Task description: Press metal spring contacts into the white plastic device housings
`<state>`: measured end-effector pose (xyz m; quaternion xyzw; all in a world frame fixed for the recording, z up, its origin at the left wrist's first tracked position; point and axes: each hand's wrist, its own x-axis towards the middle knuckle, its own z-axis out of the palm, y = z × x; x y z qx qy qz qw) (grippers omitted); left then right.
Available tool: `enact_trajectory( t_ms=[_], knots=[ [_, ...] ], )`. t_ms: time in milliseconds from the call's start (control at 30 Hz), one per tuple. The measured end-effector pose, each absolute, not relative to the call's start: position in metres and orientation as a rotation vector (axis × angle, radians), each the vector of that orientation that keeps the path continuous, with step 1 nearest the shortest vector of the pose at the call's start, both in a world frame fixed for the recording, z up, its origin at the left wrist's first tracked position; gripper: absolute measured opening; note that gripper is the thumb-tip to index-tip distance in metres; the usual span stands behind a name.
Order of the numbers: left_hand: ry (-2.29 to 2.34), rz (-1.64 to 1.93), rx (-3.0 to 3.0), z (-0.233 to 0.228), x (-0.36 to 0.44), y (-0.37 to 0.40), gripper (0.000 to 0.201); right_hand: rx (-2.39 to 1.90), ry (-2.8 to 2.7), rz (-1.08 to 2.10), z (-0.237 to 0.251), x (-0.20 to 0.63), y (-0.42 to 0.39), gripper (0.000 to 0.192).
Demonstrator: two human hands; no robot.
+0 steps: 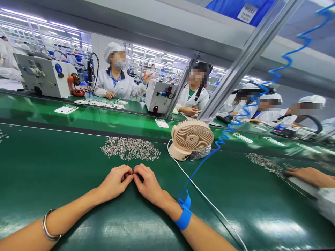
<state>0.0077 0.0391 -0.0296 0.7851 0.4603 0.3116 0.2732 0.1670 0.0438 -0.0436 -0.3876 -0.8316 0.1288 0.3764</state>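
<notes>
My left hand (117, 181) and my right hand (148, 183) meet fingertip to fingertip above the green work surface (91, 230). Both are closed in a pinch. Whatever sits between the fingertips is too small to make out. Just beyond them lies a loose pile of small silvery metal parts (131, 148). A blue wrist strap (184, 214) goes round my right wrist, with a coiled blue cord (201, 162) running up from it. A metal bangle (47, 226) is on my left forearm.
A beige desk fan (192, 137) stands right of the pile, its white cable (206, 197) trailing toward me. Another person's hand (311, 176) is beside a second pile (264, 164) at right. White panels (66, 109) lie on the green strip beyond, before seated co-workers and machines.
</notes>
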Motion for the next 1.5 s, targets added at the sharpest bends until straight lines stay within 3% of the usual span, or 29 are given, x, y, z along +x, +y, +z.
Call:
enact_trajectory(
  t_ms=[967,1300,1500],
  knots=[
    [1.323,0.788,2.111,-0.029,0.007,0.043,0.034,-0.845,-2.226,0.183,-0.045,0.165,0.040,0.019],
    [1.280,0.817,2.177,-0.026,0.009,0.038,0.031,-0.918,-1.999,0.569,-0.047,0.164,0.048,0.019],
    [1.283,0.882,2.166,-0.026,0.008,0.038,0.030,-0.957,-1.909,0.593,-0.043,0.169,0.053,0.018]
  ],
)
